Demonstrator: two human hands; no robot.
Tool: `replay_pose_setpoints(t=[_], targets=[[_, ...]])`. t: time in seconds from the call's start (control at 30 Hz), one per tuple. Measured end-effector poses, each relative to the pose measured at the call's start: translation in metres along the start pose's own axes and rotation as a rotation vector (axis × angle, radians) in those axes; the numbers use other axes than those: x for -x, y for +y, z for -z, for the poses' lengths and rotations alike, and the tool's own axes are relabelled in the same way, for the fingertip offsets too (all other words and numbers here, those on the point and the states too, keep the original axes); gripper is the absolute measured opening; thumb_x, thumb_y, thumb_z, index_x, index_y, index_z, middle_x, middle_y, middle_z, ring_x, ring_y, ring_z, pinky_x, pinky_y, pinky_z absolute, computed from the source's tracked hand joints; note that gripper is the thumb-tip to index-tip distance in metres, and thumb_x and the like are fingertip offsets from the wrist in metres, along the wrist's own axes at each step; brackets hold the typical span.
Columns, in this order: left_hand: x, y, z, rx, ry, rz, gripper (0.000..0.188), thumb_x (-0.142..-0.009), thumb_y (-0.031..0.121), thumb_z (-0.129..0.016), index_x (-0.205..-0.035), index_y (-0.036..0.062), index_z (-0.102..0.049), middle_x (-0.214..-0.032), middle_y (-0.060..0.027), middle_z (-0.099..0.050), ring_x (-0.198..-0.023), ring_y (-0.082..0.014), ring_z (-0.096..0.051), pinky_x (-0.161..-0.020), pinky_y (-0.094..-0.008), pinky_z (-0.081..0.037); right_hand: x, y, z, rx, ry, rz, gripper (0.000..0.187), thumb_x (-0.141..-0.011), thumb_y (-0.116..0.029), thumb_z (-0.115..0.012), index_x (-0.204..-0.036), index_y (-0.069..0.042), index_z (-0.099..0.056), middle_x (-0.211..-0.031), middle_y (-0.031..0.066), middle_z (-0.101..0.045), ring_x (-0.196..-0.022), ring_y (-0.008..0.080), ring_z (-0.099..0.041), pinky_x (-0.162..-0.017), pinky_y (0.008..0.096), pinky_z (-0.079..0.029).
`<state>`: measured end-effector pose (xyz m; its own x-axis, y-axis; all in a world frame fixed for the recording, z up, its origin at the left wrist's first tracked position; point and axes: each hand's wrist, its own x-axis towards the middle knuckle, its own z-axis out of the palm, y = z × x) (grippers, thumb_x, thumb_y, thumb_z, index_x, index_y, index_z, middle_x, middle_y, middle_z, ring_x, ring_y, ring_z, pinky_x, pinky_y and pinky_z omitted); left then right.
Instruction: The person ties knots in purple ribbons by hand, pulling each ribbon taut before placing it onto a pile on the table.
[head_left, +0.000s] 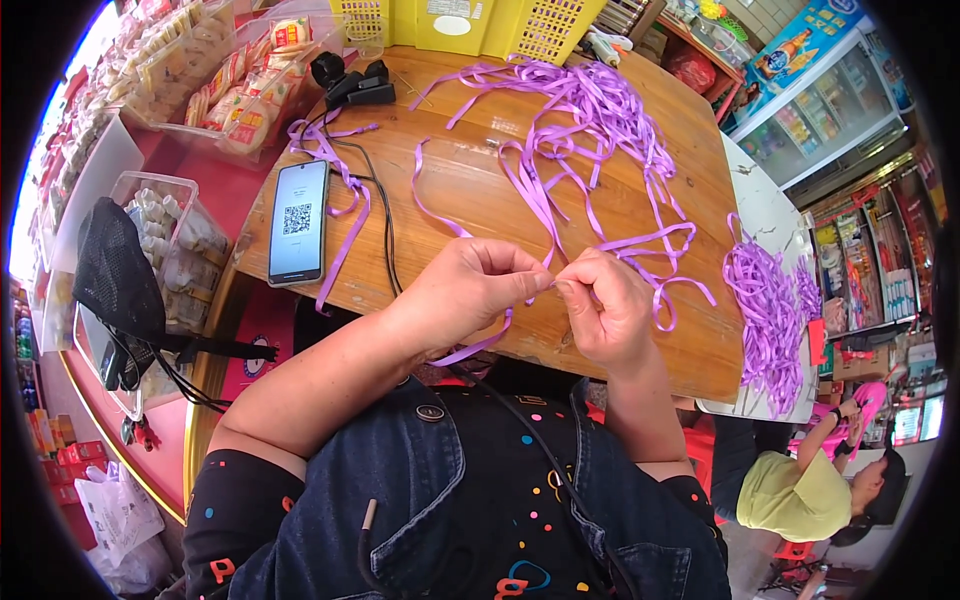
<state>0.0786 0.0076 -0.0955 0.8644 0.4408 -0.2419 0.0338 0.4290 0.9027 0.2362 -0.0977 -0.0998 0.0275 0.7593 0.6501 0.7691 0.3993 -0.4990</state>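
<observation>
My left hand (482, 284) and my right hand (606, 302) meet over the near edge of the wooden table (470, 165), thumbs and fingertips pinched together. A narrow purple ribbon (474, 350) hangs below my left hand, and purple strands run up to the fingers from behind. The exact spot being pinched is mostly covered by my fingertips. Beyond my hands a loose, tangled heap of purple ribbons (600, 105) spreads over the far side of the tabletop, with several strands trailing toward me.
At the left lie a phone (299, 222), a black cable and a black clip-like device (362, 88). A yellow basket (480, 30) stands at the back. Another purple ribbon pile (768, 310) rests on a white surface to the right. Beyond it, a person in yellow-green (795, 495) sits.
</observation>
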Motion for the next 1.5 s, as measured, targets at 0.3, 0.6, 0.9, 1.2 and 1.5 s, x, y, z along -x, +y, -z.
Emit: replay_pose_setpoints(t=[0.3,0.6,0.9,1.2,1.5], targets=[[0.001,0.000,0.001,0.099,-0.031,0.064,0.012,-0.089,0.015,-0.064,-0.092,0.0034,-0.062,-0.060,0.0072,-0.045,-0.043,-0.0014,-0.031,-0.038,-0.0193,-0.020,-0.001,-0.001,0.000,-0.031,-0.022,-0.005,0.008,-0.081,0.004,-0.061,-0.083,0.000,-0.054,-0.070,0.0105,-0.056,-0.059,0.0239,-0.055,-0.051,0.0311,-0.042],[-0.002,0.003,0.001,0.018,0.007,-0.010,0.013,-0.088,0.016,-0.066,-0.091,0.0037,-0.062,-0.061,0.0070,-0.046,-0.044,-0.0012,-0.032,-0.039,-0.0188,-0.021,-0.003,-0.002,-0.002,-0.034,0.000,0.014,0.009,-0.080,0.004,-0.062,-0.083,0.000,-0.055,-0.072,0.0113,-0.057,-0.061,0.0259,-0.055,-0.053,0.0320,-0.043],[-0.002,-0.005,0.000,-0.039,-0.027,-0.061,0.013,-0.089,0.012,-0.064,-0.090,-0.0003,-0.065,-0.078,0.0027,-0.061,-0.069,-0.0031,-0.051,-0.060,-0.0197,-0.042,0.000,0.007,-0.001,0.004,-0.062,0.054,0.006,-0.083,0.002,-0.056,-0.079,0.001,-0.051,-0.069,0.0102,-0.051,-0.057,0.0216,-0.048,-0.051,0.0309,-0.037],[-0.001,0.000,0.003,0.072,0.025,0.075,0.014,-0.088,0.017,-0.065,-0.090,0.0041,-0.061,-0.057,0.0080,-0.040,-0.043,-0.0016,-0.029,-0.038,-0.0199,-0.019,-0.001,0.003,0.002,-0.194,-0.024,-0.061,0.008,-0.080,0.005,-0.059,-0.088,0.002,-0.058,-0.077,0.0093,-0.059,-0.063,0.0179,-0.053,-0.054,0.0263,-0.038],[0.001,0.001,0.004,0.026,-0.050,0.083,0.016,-0.088,0.020,-0.066,-0.088,0.0041,-0.063,-0.060,0.0058,-0.050,-0.045,-0.0011,-0.037,-0.038,-0.0196,-0.024,0.000,0.008,0.002,-0.212,-0.064,0.013,0.021,-0.075,0.009,-0.064,-0.095,0.002,-0.067,-0.079,0.0101,-0.064,-0.065,0.0174,-0.058,-0.056,0.0254,-0.042]])
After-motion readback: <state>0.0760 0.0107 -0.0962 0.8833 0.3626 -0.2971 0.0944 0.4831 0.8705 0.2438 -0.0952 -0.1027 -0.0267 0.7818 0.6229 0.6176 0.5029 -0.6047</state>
